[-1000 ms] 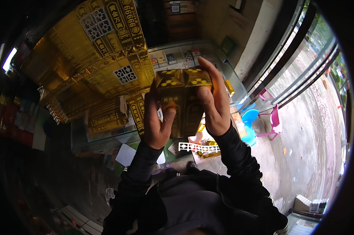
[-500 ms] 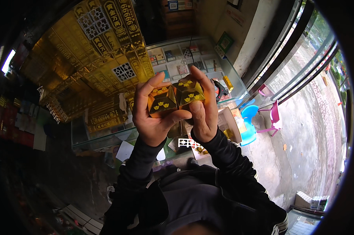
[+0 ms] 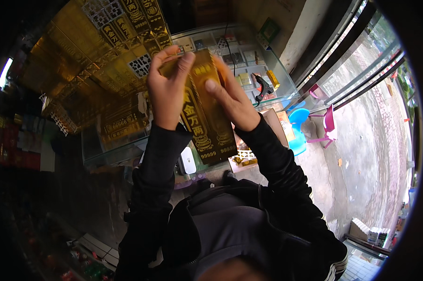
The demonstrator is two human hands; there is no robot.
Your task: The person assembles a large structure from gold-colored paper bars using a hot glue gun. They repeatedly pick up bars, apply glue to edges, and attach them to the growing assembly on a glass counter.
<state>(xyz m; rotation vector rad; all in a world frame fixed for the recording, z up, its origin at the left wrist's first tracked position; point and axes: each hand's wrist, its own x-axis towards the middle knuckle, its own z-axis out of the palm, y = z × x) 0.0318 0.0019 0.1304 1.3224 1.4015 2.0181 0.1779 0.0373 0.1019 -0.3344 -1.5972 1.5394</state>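
The left hand (image 3: 168, 84) and the right hand (image 3: 231, 96) together hold a long gold box (image 3: 216, 127) near the middle of the scene, the left gripping its far end with the thumb across it, the right curled around its right side, thumb pressed on the face; the fingers are slightly blurred. The box is tilted, its far end leaning left, its near end hanging by the near side of the glass desk (image 3: 280, 93). Far left rises a large stack of gold panels (image 3: 92, 61) bearing a white lattice piece (image 3: 140, 65). On the desk's right side lie a black tool (image 3: 264, 87) and a small yellow box (image 3: 273, 79); farther right stand a blue chair (image 3: 298, 132) and a pink chair (image 3: 330, 124)
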